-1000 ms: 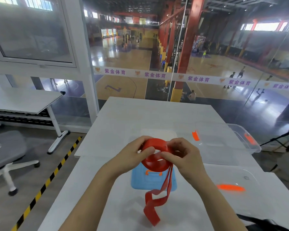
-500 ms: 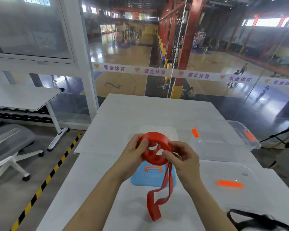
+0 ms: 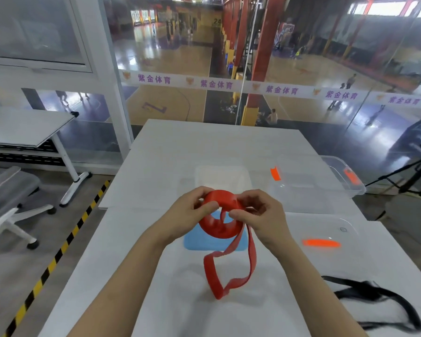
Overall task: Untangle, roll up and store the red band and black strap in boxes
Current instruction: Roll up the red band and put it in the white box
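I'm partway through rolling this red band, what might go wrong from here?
1. The rolled band is held only by finger pinches of the left hand and right hand; a slip could let it spring open.
2. The loose tail loops and looks twisted, so it may wind in crooked.
3. The strap lies tangled near the table edge beside your right arm and could get dragged off.

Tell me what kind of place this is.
Probably a glass-walled workroom overlooking an indoor sports hall. Beyond the glass wall lie polished wooden basketball courts with painted lines. On this side stand a white table and an office chair.
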Demonstrator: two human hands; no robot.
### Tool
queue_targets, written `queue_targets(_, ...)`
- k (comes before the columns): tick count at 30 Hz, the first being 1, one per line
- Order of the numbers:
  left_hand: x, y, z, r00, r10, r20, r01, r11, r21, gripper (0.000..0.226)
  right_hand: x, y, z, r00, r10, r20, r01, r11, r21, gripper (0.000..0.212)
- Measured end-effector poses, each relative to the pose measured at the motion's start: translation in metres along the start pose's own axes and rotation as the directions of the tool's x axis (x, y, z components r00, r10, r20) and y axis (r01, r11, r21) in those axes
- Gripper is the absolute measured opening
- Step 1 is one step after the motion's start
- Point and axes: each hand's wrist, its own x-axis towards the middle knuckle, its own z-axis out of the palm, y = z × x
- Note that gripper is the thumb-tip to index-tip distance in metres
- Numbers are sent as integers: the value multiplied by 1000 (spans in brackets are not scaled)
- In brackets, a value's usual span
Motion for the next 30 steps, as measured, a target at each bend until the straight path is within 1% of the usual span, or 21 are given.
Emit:
queue_targets(2,-1,-4,3,1000,10,-24,-12,995,-96,18,-2,8,0,1000,7,17,-8,999,46,38)
queue_targets(3,-1,-5,5,999,9,-47,-17,985,-172,19,-4,14,0,1000,15,9,-15,996,85,42)
queue_targets(5,-2,-9,6,993,-7,-114,-31,944,-329,22,-10,21,2,999,30,-33,-25,986,163,48)
queue_targets(7,-2,-8,9,985,-33,-167,-47,889,-456,25,-14,25,6,995,29,-91,-12,983,182,48)
queue_targets(9,-4,-7,15,983,-63,-174,-42,840,-541,27,-15,23,11,988,23,-156,6,983,183,44)
queue_targets(11,-6,-10,19,988,-79,-131,-10,818,-575,28,-14,19,11,981,24,-194,16,980,200,41)
queue_targets(13,-7,-14,14,995,-69,-65,24,849,-527,30,-13,17,9,981,13,-195,23,983,182,39)
queue_targets(15,-8,-16,6,999,-23,-30,9,923,-384,34,-13,15,4,980,-14,-196,37,993,115,37)
queue_targets(17,-8,-12,1,999,22,-41,-31,971,-236,40,-12,15,0,984,-67,-167,71,997,15,34)
queue_targets(20,-4,-1,4,997,64,-44,-68,993,-91,41,-12,10,-1,990,-132,-58,125,986,-106,33)
queue_targets(22,-4,5,5,995,94,-21,-92,993,77,36,-13,7,1,991,-125,-41,121,988,-91,35)
queue_targets(23,-3,6,5,995,101,-12,-98,987,123,31,-13,6,2,994,-102,-45,99,993,-57,38)
queue_targets(24,-4,7,5,995,102,-12,-100,986,133,27,-13,4,2,996,-77,-46,76,997,-24,42)
queue_targets(26,-5,6,7,993,114,-39,-110,990,86,21,-11,2,2,998,-47,-37,48,999,18,46)
queue_targets(28,-7,5,12,989,118,-84,-121,992,-28,21,-9,2,2,999,-36,-9,37,998,56,46)
queue_targets(30,-8,5,16,986,115,-123,-129,985,-118,25,-7,3,1,1000,-24,16,23,996,87,46)
